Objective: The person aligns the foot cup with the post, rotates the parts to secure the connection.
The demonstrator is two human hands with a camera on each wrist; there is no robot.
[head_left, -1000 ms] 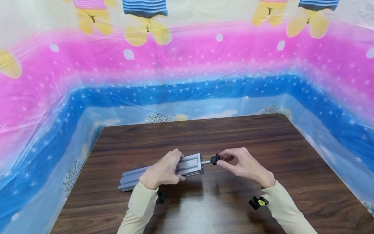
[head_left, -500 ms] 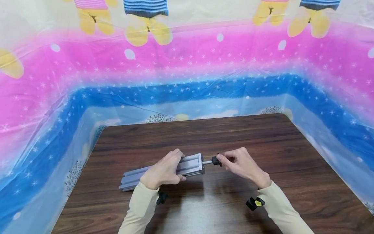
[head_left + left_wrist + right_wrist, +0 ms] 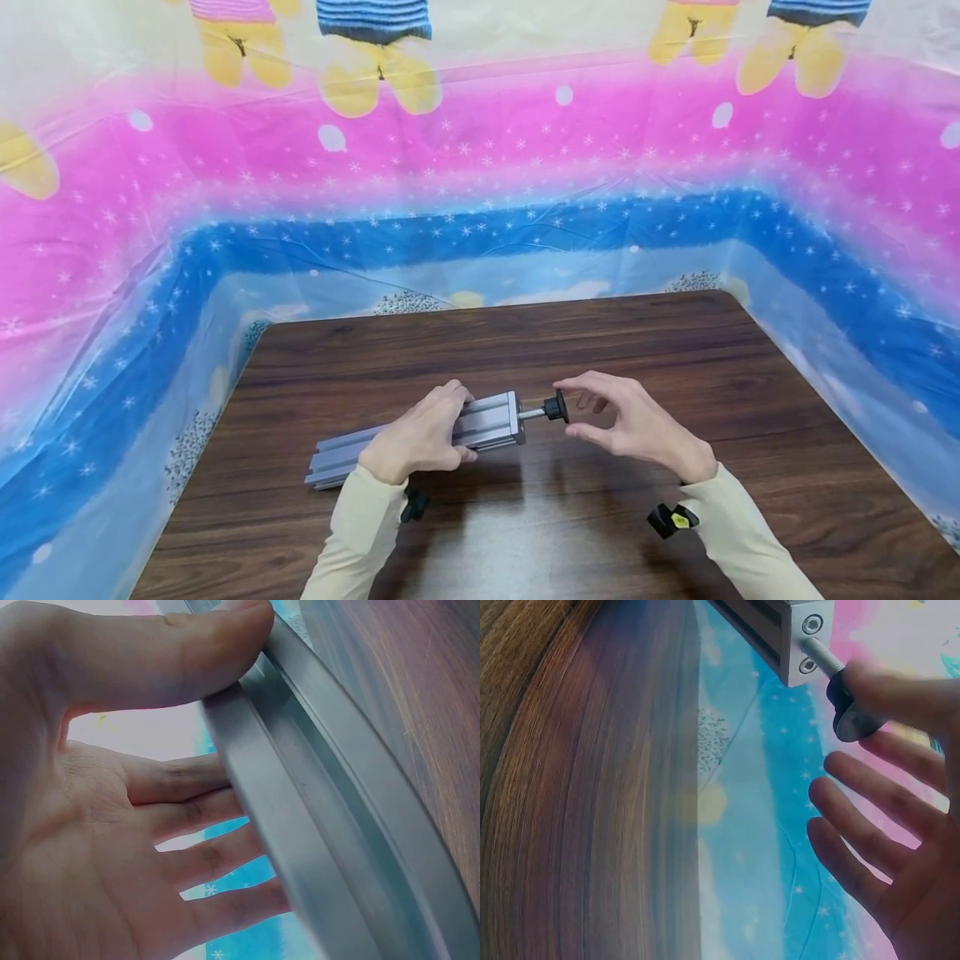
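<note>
My left hand point(image 3: 420, 437) grips a grey aluminium profile point(image 3: 491, 421), thumb on the near side and fingers over the far side. In the left wrist view the thumb presses along the slotted profile point(image 3: 300, 795). From the profile's end plate point(image 3: 802, 652), which has screws in it, sticks out the threaded rod of a levelling foot point(image 3: 556, 407) with a black base. Around the base's rim, my right hand point(image 3: 630, 417) has its thumb and index finger at opposite edges. The other fingers stand spread away from it in the right wrist view.
A dark wood-grain table point(image 3: 525, 350) lies under the hands. Behind and along both sides hangs a patterned pink and blue cloth point(image 3: 480, 167). Each wrist carries a small black camera mount point(image 3: 667, 518).
The right hand turned inward around the black base half a second ago; now it has rolled back, with thumb and index finger wider apart at the rim. The left hand holds the profile still.
</note>
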